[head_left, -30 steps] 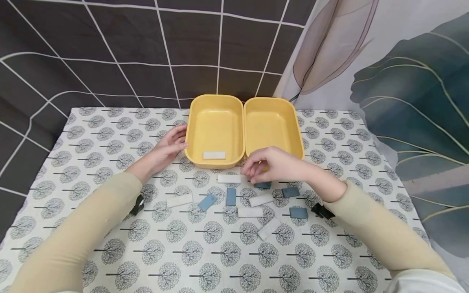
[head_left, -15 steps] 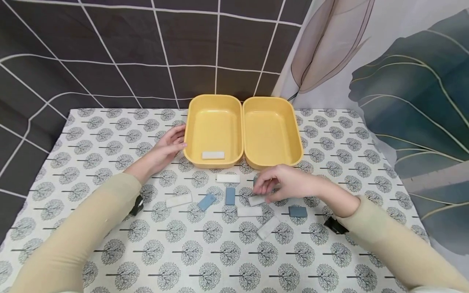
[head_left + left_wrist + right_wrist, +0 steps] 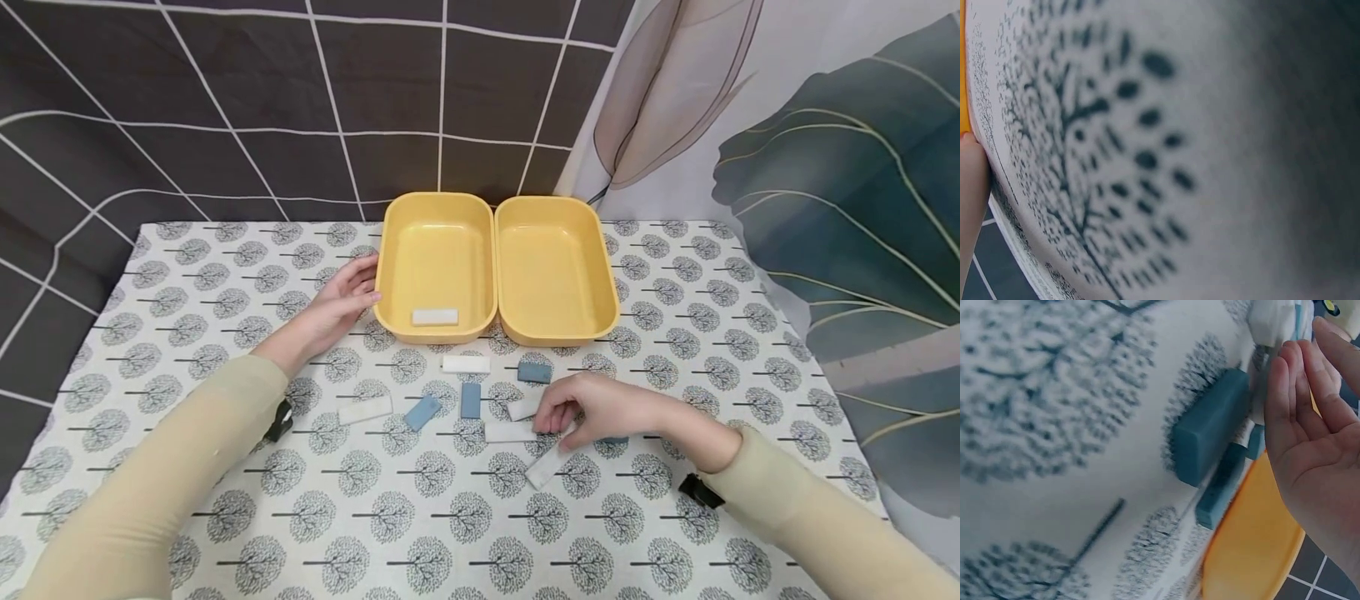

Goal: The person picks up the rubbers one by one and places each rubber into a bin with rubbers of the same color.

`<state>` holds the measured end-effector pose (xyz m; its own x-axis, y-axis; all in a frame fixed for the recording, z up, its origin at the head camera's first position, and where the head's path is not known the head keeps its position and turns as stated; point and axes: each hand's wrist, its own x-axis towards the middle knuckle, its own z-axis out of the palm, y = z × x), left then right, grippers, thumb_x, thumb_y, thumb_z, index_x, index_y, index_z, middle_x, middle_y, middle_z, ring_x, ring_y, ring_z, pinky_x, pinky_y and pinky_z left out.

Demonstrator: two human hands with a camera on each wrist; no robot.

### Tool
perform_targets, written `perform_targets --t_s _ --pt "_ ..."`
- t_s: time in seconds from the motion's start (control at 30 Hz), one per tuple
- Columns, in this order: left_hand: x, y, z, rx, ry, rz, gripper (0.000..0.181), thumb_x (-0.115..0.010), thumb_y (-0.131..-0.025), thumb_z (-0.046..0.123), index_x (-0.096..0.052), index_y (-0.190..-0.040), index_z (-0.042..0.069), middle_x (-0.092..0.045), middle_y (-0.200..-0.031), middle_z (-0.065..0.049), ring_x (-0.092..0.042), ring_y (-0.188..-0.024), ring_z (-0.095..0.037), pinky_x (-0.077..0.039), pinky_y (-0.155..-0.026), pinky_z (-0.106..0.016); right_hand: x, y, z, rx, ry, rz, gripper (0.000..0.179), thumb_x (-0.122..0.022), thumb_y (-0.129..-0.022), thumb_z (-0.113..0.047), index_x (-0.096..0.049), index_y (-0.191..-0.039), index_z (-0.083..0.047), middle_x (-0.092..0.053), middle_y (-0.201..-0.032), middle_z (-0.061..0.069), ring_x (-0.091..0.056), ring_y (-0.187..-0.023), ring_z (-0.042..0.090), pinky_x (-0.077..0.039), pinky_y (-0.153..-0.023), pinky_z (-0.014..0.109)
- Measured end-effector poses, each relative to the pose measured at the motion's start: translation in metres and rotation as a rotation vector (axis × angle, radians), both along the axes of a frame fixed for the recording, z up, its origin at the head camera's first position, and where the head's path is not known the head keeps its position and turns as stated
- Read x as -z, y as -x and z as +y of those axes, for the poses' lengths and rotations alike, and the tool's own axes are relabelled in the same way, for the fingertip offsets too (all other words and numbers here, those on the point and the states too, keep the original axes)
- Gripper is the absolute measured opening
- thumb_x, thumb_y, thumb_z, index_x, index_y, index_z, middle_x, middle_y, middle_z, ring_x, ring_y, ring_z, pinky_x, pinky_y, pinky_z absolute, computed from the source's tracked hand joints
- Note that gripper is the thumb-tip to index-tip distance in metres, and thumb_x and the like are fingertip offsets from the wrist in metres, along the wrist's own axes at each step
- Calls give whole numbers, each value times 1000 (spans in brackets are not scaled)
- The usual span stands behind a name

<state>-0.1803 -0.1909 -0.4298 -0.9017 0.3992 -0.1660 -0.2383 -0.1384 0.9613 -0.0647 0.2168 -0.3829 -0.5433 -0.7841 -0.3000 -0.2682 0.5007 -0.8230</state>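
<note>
Beside the left yellow tray point(image 3: 386, 323), my left hand point(image 3: 333, 304) rests with its thumb at the rim and its fingers along the outer wall. A white rectangular block point(image 3: 435, 317) lies inside that tray. My right hand point(image 3: 592, 408) hovers low over the cloth, fingers bent loosely and thumb apart, nothing between them. Just under its fingertips is a tilted white block point(image 3: 546, 468); two more white blocks, one a flat block point(image 3: 510, 432), lie close by. The right wrist view shows the right hand point(image 3: 1316, 419) beside a blue block point(image 3: 1210, 428). Another blue block point(image 3: 615, 440) is mostly hidden behind the hand.
The right yellow tray point(image 3: 558, 333) stands against the left one. Blue blocks point(image 3: 534, 372) and white blocks point(image 3: 365, 409) lie scattered in front of both trays on the tree-print cloth point(image 3: 330, 508). A dark gridded curtain point(image 3: 262, 83) hangs behind the table.
My right hand has moved from the right tray's front edge toward me, over the blocks to the tilted white one, uncovering a blue block near the tray. The left hand stays put.
</note>
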Motion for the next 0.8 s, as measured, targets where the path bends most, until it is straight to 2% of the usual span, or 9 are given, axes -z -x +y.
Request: perform_targets --t_s 0.2,0.4,0.53,0.8 --pt "-1 0 -1 -8 -2 -4 74 -51 -100 -9 -21 -167 2 -42 -155 0 -47 -136 -9 -30 -134 -30 7 -8 1 4 -30 35 34 -88 -78 1 -77 -109 -10 -77 -104 0 -70 -92 7 -65 -85 23" --pt "-1 -1 1 -7 -5 0 74 -51 -100 -10 -21 -166 1 -41 -157 -1 -47 -136 -9 -30 -134 -31 12 -17 1 1 -44 148 36 -89 -75 0 -79 -107 -12 -77 -103 -4 -68 -94 4 -64 -87 22" --pt "-1 0 1 -2 -7 7 74 -50 -99 -10 -21 -166 0 -43 -152 2 -47 -136 -9 -32 -132 -28 15 -22 2 4 -47 205 35 -90 -75 0 -79 -105 -14 -76 -102 -6 -68 -94 3 -63 -88 21" --pt "-1 -1 0 -1 -4 1 74 -50 -99 -10 -20 -166 0 -43 -151 4 -47 -136 -8 -32 -132 -28 16 -24 2 -24 -62 259 33 -90 -74 -1 -80 -101 -17 -76 -98 -10 -65 -89 -1 -62 -84 19"
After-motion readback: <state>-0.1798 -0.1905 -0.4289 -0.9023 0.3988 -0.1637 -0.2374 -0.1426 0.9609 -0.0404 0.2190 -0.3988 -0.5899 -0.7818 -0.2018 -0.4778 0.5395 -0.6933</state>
